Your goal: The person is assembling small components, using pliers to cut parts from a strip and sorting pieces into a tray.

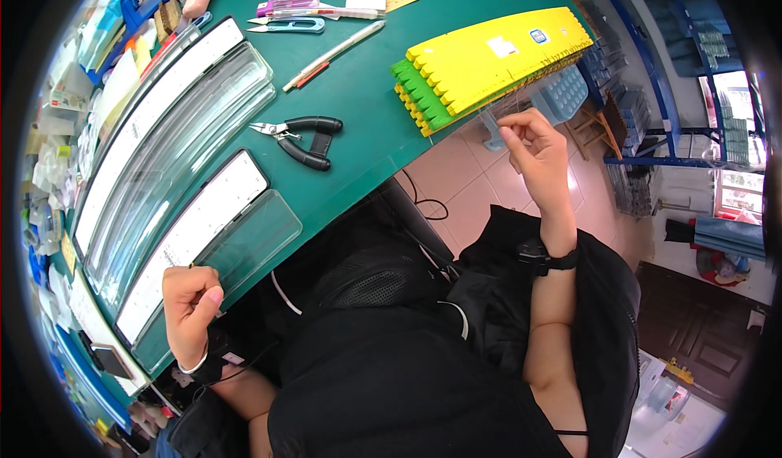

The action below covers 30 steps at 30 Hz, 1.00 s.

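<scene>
My left hand is closed, thumb against curled fingers, at the near end of a long white strip in a clear case. Whatever it pinches is too small to make out. On the right, my right hand is raised beyond the table edge with thumb and fingertips together; what they hold, if anything, cannot be made out. Just above it lies a stack of long yellow and green foam boards with notched ends. Faint thin strands hang along the stack's near side.
Black-handled nippers lie mid-table. Farther back are a white pen and small blue thread snips. Long clear cases fill the left, beside piled packets. A light-blue plastic tray stands past the table's right edge.
</scene>
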Tool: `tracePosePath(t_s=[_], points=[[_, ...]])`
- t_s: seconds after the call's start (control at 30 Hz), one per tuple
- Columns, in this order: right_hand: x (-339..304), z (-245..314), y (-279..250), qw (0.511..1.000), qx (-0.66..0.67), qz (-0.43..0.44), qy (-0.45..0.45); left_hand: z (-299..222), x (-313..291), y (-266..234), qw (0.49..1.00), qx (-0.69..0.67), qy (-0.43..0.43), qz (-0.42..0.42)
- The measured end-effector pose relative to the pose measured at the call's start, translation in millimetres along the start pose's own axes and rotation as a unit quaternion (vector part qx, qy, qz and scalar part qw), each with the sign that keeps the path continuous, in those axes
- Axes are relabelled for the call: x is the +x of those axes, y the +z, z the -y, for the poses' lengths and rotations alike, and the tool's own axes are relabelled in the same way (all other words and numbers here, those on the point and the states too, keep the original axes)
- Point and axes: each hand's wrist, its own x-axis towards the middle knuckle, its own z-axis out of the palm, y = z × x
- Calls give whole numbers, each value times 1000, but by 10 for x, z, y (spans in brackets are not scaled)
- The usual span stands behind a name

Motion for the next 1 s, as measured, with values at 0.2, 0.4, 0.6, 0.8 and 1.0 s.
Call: tracePosePath(t_s=[0.2, 0.4, 0.6, 0.8, 1.0], points=[[3, 68, 42, 992, -99, -46, -67, 26, -25, 17, 1000, -13, -4, -17], [5, 161, 62, 978, -166, -57, -115, 27, -22, 7, 1000, -17, -7, -8], [12, 165, 73, 978, -171, -44, -110, 33, -35, 20, 1000, -17, -3, -16], [30, -45, 78, 997, 24, -47, -64, -4, 7, 68, 1000, -23, 6, -3], [-13, -106, 41, 972, 227, -29, 57, -148, 157, 81, 995, 1, -28, 94]])
